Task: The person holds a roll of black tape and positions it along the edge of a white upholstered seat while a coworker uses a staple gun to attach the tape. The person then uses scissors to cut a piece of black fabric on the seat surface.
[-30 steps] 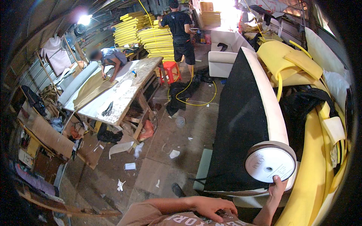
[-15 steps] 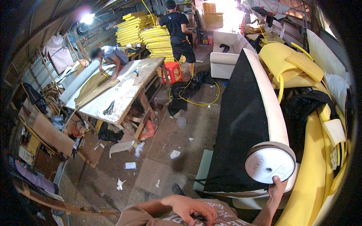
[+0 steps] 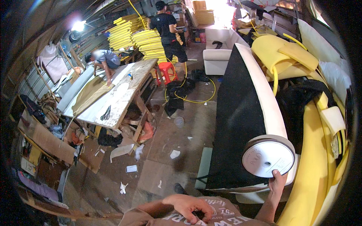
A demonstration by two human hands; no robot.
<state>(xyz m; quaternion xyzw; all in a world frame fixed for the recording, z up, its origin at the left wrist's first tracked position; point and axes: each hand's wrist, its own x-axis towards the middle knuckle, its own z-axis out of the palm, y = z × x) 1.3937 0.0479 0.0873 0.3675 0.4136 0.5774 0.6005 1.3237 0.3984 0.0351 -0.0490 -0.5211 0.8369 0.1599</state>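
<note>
My right hand grips the lower edge of a wide, flat reel with a white printed disc face and a brown rim, thumb on the face. The reel is tilted over the near end of a long upholstered piece, with a black cloth face and a cream padded edge. My left hand is held in front of my brown shirt. Its fingers are loosely curled, with a dark gap between thumb and forefinger; I see nothing held there.
Yellow foam is heaped at the right. A cream sofa stands farther back. At the left, a person leans over a worktable with brown material and scissors. Another person stands by stacked yellow foam. A yellow hose and scraps lie on the floor.
The view has shifted slightly. The reel has tilted and turned a little in my right hand. My left hand stays near my shirt. The person standing at the back has turned somewhat.
</note>
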